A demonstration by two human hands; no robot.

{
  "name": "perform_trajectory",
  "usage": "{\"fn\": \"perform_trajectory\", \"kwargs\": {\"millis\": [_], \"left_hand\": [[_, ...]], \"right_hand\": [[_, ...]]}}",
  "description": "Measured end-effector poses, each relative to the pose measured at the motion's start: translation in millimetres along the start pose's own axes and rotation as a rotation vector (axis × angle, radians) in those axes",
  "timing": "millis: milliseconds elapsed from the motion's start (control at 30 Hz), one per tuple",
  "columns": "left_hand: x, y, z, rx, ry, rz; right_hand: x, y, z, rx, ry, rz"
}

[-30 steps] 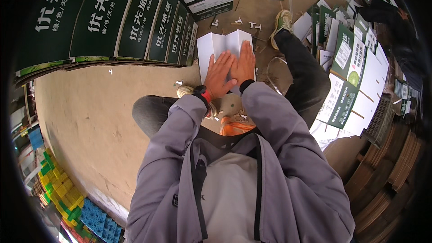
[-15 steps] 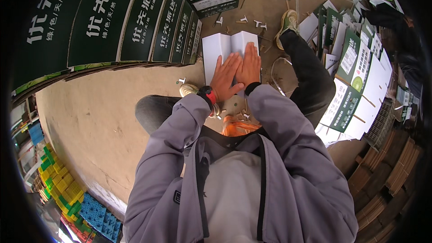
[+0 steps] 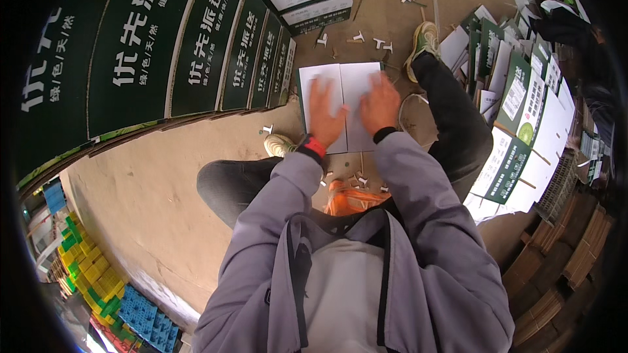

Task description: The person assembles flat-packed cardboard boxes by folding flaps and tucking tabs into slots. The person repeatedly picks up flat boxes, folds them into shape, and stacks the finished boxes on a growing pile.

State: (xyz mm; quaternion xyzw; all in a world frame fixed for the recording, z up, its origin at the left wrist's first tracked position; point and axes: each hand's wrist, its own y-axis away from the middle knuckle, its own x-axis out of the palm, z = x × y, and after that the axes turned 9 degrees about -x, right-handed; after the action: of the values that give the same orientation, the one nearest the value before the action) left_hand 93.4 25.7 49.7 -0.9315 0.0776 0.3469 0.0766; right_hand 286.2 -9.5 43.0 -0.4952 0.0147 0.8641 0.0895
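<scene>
A white cardboard carton sits on the floor between my legs, its two top flaps lying nearly level and meeting along a middle seam. My left hand is over the left flap, fingers stretched out and somewhat blurred, a red watch at its wrist. Over the right flap is my right hand, its fingers apart and smeared at the tips. Both palms face down and neither hand grips anything. Whether the fingertips press on the board or hover just above it, I cannot tell.
Dark green cartons stand in a stack at the left, another stack behind. Flattened cartons pile up at the right. Small white T-shaped pieces litter the floor. An orange thing lies near my lap.
The carton's flaps, raised in a V-shaped fold before, now lie nearly level. My hands, close together over the fold earlier, have spread apart, one to each flap.
</scene>
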Motion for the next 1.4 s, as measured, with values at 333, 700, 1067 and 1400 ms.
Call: {"fn": "perform_trajectory", "kwargs": {"millis": [333,700,1067,1400], "left_hand": [[-71,5,28,-0.584,1.31,-0.027],[-43,58,135,-0.939,0.698,0.108],[-23,60,87,-0.563,-0.199,0.256],[-32,59,67,-0.456,-0.117,0.368]], "right_hand": [[-68,10,-26,0.382,-1.639,-0.383],[4,79,-74,0.868,-0.856,0.331],[5,-24,0,-0.287,0.085,0.087],[95,8,-66,0.184,0.154,0.735]]}}
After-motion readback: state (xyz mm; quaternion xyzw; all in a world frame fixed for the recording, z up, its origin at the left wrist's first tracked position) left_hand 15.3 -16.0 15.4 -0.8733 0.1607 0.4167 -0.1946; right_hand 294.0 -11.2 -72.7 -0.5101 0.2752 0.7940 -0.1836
